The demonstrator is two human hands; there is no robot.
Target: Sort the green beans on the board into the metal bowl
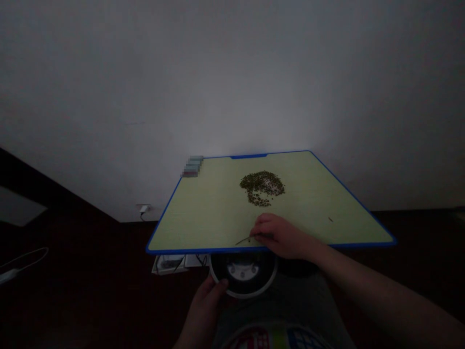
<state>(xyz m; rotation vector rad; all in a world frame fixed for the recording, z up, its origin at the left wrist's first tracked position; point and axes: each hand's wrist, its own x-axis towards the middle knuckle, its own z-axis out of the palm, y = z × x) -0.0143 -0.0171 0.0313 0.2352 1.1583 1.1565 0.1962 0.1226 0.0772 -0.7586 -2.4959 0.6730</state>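
My right hand (278, 236) rests on the near edge of a pale green table with a blue rim (189, 218), fingers pinched on thin metal tweezers (244, 240) that point left. A heap of small dark green beans (262, 187) lies farther back on the table, apart from the hand. One stray bean (330, 219) lies to the right. Below the table edge my left hand (207, 303) grips the rim of a round white bowl (244, 277) with a dark inside.
A blurred small object (192, 166) sits at the table's far left corner. A white wall stands behind. A wall plug (144, 209) and a white cable (22, 261) are at the left, over a dark floor. White items (170, 263) lie under the table.
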